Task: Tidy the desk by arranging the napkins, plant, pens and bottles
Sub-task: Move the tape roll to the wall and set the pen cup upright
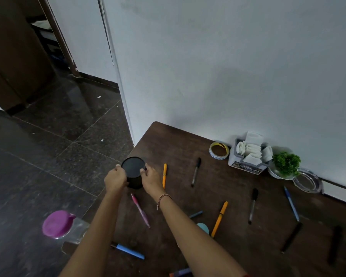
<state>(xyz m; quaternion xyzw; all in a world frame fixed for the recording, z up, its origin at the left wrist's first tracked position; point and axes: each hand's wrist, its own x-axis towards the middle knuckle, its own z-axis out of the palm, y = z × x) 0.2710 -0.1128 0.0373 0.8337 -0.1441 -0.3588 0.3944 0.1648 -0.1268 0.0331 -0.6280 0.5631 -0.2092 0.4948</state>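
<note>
Your two hands clasp a black pen cup [133, 170] at the left edge of the dark wooden desk [178, 140]. Your left hand [116, 179] curls its fingers round the cup's left side. Your right hand [151, 179], a beaded bracelet [163, 197] at its wrist, grips the right side with the thumb up at the rim. How far the fingers reach behind the cup cannot be told, nor whether its base touches the desk.

Just right of the cup lies an orange pen [164, 175], then a black marker [196, 171]. A pink pen [140, 209] lies between your forearms, and other pens are scattered over the near desk.

Along the wall stand a tape roll [219, 150], a grey holder [233, 160] stuffed with white napkins [252, 149], a small green plant [286, 163] and a glass ashtray [308, 179]. A purple-lidded bottle [57, 223] stands at the near left corner.
</note>
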